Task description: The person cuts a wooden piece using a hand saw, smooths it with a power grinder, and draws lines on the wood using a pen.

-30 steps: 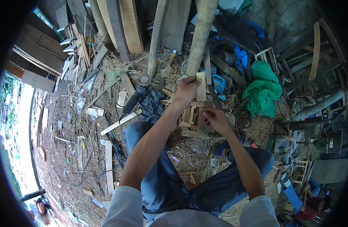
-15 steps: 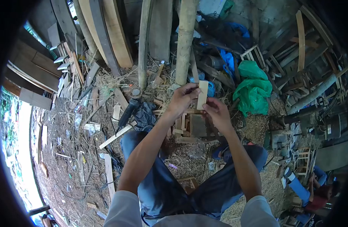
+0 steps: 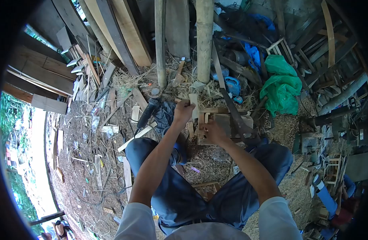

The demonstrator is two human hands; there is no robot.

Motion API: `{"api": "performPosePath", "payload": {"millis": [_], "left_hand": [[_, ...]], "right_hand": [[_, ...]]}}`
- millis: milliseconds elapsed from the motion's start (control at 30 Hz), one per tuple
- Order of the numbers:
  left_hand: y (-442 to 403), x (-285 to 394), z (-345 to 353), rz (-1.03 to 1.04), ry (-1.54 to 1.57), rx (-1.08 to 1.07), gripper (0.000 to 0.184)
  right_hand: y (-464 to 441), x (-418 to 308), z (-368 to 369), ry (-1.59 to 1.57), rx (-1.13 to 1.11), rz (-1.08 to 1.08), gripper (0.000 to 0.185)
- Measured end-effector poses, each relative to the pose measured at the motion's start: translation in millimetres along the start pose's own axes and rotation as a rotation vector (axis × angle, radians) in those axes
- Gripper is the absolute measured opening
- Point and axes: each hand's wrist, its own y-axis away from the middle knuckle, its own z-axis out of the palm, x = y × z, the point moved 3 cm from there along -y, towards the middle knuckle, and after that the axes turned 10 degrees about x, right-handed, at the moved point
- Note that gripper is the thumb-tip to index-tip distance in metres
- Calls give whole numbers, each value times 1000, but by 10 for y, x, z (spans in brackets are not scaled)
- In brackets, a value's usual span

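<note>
Trousers [image 3: 174,190] come nearest, knees spread; what is just past them?

Right hand [image 3: 216,132], half curled over the left part of a wooden frame [image 3: 222,122]. Its fingers are bent; whether they grip anything, I can't tell.

And the left hand [image 3: 183,111]?

Slightly farther out, closed, thumb and fingers pinching a pale wooden strip [image 3: 193,101]. That strip stands just beside the frame's upper left corner; I can't tell whether they touch.

What has changed?

Half a second ago both hands were on the strip. Now the right has left it for the frame, and the left has shifted it leftward. I'd judge the left alone minds the strip, freeing the right for the frame.

Beyond?

A long dark bar [image 3: 231,107] at the frame's right, then green plastic [image 3: 281,90] and a bamboo post [image 3: 204,40].
</note>
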Motion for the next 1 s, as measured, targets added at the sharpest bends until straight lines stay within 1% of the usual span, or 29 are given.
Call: {"api": "performPosePath", "payload": {"millis": [33,67,100,133,233,267,367,400,433,467,533,600,633,667,700,733,767,833,867,933,1000], "left_hand": [[7,37,-29,-2,-6,0,28],[2,114,-24,41,72,-26,28],[17,207,-18,85,154,-51,27],[31,252,-15,41,192,-49,27],[74,402,-23,61,202,-3,27],[65,453,-14,59,203,-44,24],[198,726,-66,77,256,-70,23],[232,765,-70,53,327,-81,22],[254,793,-64,58,330,-78,22],[278,822,-64,56,359,-66,22],[325,960,-149,59,388,-52,22],[386,1244,-271,385,153,-60,25],[346,1272,-315,394,156,-62,25],[309,1307,-379,460,99,-54,24],[282,1340,-413,525,40,-45,23],[225,1307,-419,427,63,21,23],[195,1297,-419,435,64,27,23],[148,1327,-437,304,260,25,24],[122,1325,-438,317,265,29,24],[89,1285,-432,241,474,-23,25],[130,1307,-458,236,455,-23,25]], "right_hand": [[41,-56,88,173,-32,-63,38],[79,-94,147,170,-31,-61,38],[113,-102,238,273,-42,-99,40],[129,-93,318,380,-54,-141,42],[77,-61,414,434,-112,-174,41],[54,-47,431,451,-132,-185,41],[46,-96,318,402,-191,-202,49],[45,-103,315,394,-129,-163,54],[38,-111,310,384,-64,-125,60],[32,-126,326,387,-62,-131,60],[16,-90,405,567,67,-109,70],[31,-118,474,587,40,-99,69],[5,-149,457,607,13,-93,67],[-12,-160,406,609,21,-89,67],[1,-325,157,567,-86,-82,66],[-8,-367,90,549,-135,-83,66],[-16,-414,18,529,-185,-83,65],[-48,-290,90,475,-135,-51,62],[-71,-223,158,483,-122,-55,62],[-108,-95,266,365,12,11,55],[-105,-132,298,378,19,36,53]]}}
